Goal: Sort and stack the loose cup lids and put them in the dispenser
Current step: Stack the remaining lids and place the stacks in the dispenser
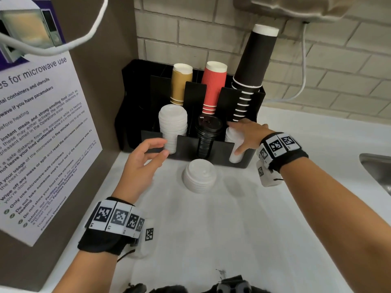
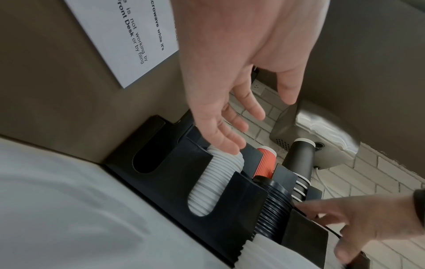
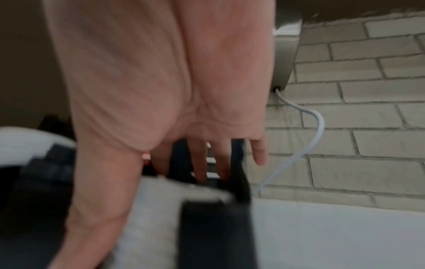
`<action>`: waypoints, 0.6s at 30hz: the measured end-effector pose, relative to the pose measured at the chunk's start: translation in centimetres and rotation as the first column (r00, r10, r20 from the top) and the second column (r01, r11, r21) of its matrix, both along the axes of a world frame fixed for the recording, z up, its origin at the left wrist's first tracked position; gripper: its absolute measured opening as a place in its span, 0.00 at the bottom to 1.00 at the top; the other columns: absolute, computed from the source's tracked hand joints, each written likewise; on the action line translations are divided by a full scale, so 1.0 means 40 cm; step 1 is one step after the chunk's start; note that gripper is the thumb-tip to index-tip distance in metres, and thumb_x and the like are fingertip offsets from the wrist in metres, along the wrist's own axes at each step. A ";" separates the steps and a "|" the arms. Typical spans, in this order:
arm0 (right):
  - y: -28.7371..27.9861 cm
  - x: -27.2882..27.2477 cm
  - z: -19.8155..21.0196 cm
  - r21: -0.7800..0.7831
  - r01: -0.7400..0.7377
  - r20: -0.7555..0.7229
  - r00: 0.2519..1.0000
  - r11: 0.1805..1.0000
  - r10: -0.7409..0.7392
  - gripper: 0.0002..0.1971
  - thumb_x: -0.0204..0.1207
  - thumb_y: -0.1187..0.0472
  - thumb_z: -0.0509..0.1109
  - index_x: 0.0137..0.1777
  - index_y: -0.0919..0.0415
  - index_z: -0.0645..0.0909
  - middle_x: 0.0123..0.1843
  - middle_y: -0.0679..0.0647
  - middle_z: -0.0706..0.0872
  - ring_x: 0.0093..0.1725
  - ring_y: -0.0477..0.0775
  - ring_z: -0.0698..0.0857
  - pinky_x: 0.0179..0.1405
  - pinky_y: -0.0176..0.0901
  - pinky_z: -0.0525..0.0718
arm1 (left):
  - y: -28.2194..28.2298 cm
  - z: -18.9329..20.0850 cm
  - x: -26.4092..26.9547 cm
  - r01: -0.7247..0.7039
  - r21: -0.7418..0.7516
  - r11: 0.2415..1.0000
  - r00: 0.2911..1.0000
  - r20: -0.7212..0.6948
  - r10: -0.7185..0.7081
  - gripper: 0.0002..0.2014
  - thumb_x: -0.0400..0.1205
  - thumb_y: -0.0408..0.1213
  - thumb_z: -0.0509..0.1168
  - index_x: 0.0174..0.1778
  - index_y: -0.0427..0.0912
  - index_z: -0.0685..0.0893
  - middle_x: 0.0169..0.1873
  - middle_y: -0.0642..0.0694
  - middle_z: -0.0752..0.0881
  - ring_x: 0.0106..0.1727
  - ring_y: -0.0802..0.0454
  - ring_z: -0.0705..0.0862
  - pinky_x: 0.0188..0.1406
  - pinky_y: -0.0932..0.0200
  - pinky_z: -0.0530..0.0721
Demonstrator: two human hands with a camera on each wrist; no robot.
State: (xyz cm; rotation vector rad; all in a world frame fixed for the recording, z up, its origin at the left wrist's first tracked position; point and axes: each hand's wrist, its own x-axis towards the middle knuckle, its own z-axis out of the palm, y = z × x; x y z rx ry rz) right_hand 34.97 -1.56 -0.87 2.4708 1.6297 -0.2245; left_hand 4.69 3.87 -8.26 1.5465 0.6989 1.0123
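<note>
Loose lid stack (image 1: pixel 200 175) stands on the counter (image 1: pixel 211 229) just in front of the dispenser (image 1: pixel 186 144), between the two hands and touched by neither. Left hand (image 1: pixel 143 163) is empty, fingers loosely spread, just beside the left slot's white lids (image 1: pixel 172 125). Right hand (image 1: pixel 246 136) rests on the right slot's white lids (image 1: pixel 234 158), fingers straight over the top and thumb down the front.

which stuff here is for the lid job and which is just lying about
Job: black plastic dispenser; loose white plastic lid stack on the counter; left-slot white lid stack; middle-slot black lid stack; right-slot white lid stack under the right hand; left hand.
Lying about: gold paper cup stack; red cup stack; black cup stack; microwave notice.
</note>
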 end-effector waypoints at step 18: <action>0.000 -0.241 -0.194 0.071 -0.218 -0.292 0.929 0.973 0.229 0.44 0.61 0.46 0.82 0.77 0.46 0.67 0.66 0.57 0.70 0.62 0.61 0.78 0.55 0.45 0.79 | 0.004 -0.012 -0.017 0.013 -0.003 1.000 1.000 0.009 -0.013 0.12 0.82 0.33 0.68 0.54 0.56 0.85 0.47 0.58 0.86 0.47 0.57 0.85 0.51 0.60 0.83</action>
